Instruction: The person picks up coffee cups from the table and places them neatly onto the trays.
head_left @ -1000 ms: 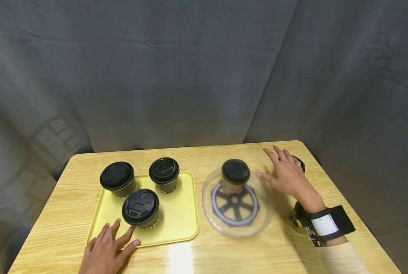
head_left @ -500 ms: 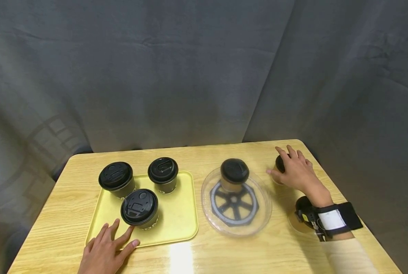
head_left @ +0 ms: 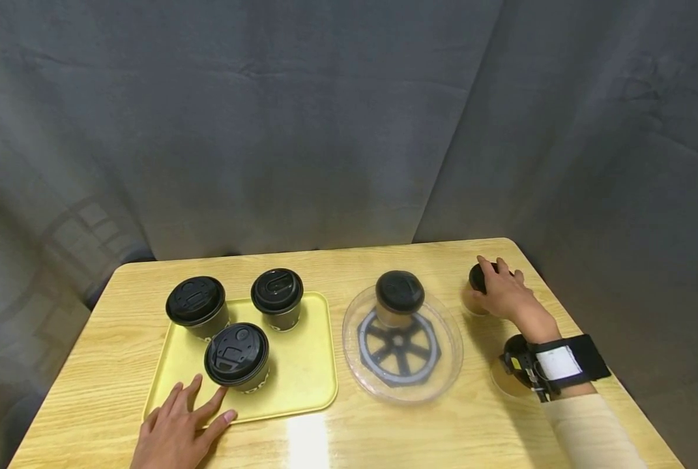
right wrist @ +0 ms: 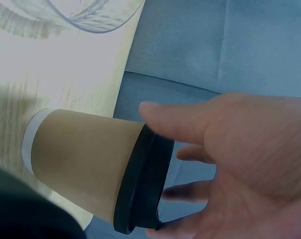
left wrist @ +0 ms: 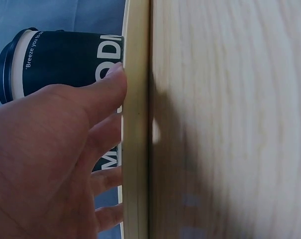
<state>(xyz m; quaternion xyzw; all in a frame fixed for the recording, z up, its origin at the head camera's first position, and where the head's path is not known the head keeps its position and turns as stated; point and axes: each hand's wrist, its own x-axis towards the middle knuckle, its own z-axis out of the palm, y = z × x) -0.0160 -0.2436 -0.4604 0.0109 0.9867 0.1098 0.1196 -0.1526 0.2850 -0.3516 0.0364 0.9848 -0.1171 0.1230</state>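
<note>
The brown cup stands upright at the counter's far right corner, right of the clear plate, its long axis vertical. I see my right hand over its black lid, fingers curling round the lid rim. My left hand lies flat, fingers spread, on the near edge of the yellow tray, well apart.

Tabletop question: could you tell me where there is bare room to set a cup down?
Free: the table's front strip and the tray's right half. Crowded: three cups on the tray's left, and the far right corner, where the right hand grips a brown cup.
</note>
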